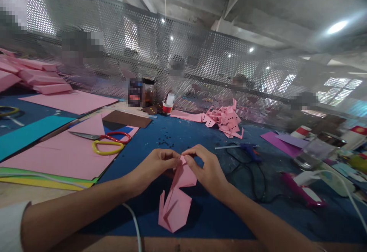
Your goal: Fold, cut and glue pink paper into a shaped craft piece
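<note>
A folded pink paper piece (pixel 179 202) rises from the blue work surface in front of me, with angular flaps and a thin upright strip at its lower left. My left hand (pixel 159 164) pinches its top end between thumb and fingers. From the other side, my right hand (pixel 205 168) grips the same top end, its fingertips meeting those of the left. The fingers cover the very tip of the paper. Small black dots (pixel 166 141) lie scattered just beyond my hands.
Scissors (pixel 107 143) rest on stacked coloured sheets (pixel 65 156) at the left. A blue glue gun (pixel 249 150) with a dark cable and a magenta tool (pixel 304 191) lie right. Dotted pink paper pieces (pixel 225 120) are heaped by the perforated metal screen (pixel 200 57).
</note>
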Demonstrator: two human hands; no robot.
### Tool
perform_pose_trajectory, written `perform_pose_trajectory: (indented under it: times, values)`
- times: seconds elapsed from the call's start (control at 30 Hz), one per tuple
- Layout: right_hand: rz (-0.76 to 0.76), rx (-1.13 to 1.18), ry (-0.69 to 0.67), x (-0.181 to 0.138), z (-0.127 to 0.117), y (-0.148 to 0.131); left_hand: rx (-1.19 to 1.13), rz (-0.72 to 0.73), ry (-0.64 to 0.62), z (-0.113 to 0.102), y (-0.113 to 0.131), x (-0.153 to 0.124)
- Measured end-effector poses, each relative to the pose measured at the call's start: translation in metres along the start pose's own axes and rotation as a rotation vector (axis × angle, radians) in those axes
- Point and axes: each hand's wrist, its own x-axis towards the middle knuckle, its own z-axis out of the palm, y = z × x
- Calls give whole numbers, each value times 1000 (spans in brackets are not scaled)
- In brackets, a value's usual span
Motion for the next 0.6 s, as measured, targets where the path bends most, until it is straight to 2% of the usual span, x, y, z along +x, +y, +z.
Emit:
perform_pose_trajectory:
  times: [0.17, 0.4, 0.6]
  values:
    - [147, 124, -38, 2, -1, 0, 33, 1, -7, -1, -1, 1]
    - [210, 172, -51, 2, 1, 1, 35, -10, -21, -4, -8, 4]
    - [311, 244, -43, 6, -2, 1, 62, -33, -1, -1, -3, 1]
